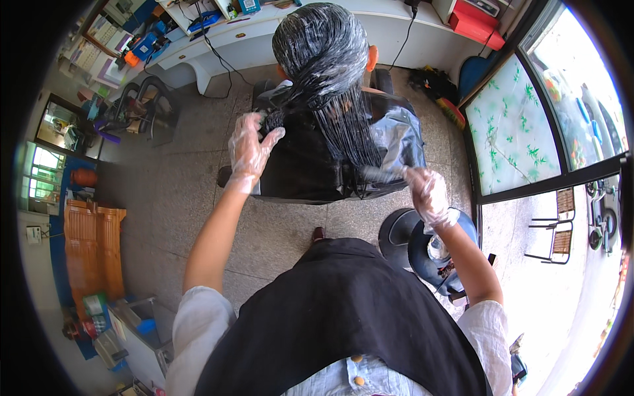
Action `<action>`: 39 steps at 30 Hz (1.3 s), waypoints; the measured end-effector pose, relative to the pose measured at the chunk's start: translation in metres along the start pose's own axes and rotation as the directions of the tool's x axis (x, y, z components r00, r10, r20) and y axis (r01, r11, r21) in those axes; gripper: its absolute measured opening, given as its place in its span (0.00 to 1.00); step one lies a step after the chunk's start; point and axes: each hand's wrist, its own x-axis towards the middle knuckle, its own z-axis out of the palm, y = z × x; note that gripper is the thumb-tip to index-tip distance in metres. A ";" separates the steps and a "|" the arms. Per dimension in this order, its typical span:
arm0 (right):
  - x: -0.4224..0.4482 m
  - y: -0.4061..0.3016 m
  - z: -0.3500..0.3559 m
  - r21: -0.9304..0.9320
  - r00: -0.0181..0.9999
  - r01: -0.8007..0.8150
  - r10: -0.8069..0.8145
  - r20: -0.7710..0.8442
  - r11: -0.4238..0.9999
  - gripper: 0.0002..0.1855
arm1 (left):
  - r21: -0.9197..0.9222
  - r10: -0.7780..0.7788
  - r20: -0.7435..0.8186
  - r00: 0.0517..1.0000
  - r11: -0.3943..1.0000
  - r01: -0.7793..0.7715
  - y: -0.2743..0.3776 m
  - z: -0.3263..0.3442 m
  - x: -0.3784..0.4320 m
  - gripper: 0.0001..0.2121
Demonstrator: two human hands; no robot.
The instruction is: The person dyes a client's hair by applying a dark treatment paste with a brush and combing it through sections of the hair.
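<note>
A seated person with their back to me has long dark wet hair (322, 54), coated with white cream over the crown. Some of it hangs straight down the back over a shiny black cape (297, 168). My left hand (250, 148), in a clear plastic glove, holds a lock of hair (272, 121) drawn out to the left. My right hand (428, 195), gloved likewise, grips a light-coloured comb-like tool (381, 174). Motion blur hides its exact shape. The tool lies just below the hanging hair ends; contact with them cannot be made out.
Beside my right forearm stands a round dark stool or trolley (416, 247) with a bowl (438, 247) on it. A white counter (247, 42) with cords runs behind the seated person. A broom (450, 114) and a glass door (515, 128) are on the right. At left stands a wooden bench (94, 247).
</note>
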 end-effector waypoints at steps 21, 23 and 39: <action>-0.002 -0.104 0.038 0.807 0.586 -0.473 0.558 0.588 -0.353 0.10 | -0.769 0.062 0.633 0.772 -0.068 0.636 0.099 0.075 -0.001 0.12; -0.014 -0.099 0.034 0.921 0.607 -0.304 0.695 0.385 -0.245 0.12 | -0.754 0.074 0.637 0.767 -0.149 0.640 0.099 0.078 -0.010 0.13; 0.135 -0.008 -0.028 0.040 0.997 0.077 -0.076 -0.015 0.996 0.16 | -0.670 0.123 0.743 0.658 0.125 0.732 0.086 0.074 -0.098 0.12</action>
